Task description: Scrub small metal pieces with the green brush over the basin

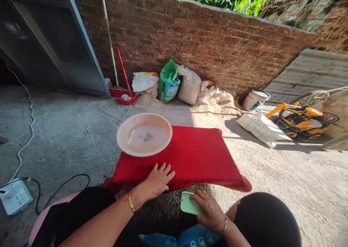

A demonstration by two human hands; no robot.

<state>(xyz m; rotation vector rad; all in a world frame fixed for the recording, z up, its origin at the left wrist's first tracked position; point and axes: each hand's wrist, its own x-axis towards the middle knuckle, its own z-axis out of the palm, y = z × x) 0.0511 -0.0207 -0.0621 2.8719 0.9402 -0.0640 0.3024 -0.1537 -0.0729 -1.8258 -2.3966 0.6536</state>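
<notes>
A red plush cloth (201, 149) lies over a low flat support in front of me, its near edge hanging down. My left hand (159, 180) rests on the near left part of the cloth, fingers spread and holding nothing. My right hand (209, 207), just below the near edge, is closed around a flat pale-green object (189, 203) shaped like the back of a scrub brush. Its underside is hidden. A pale pink basin (122, 136) with cloudy liquid stands on the far left corner of the cloth. A small dark pattern shows inside it.
A power strip (16, 196) with cables lies at the left on the concrete floor. Along the brick wall (217, 40) stand a red dustpan (127, 100), a green sack (168, 86) and a white sack (189, 87). A bucket (255, 99) and a yellow toy vehicle (304, 122) are at the right.
</notes>
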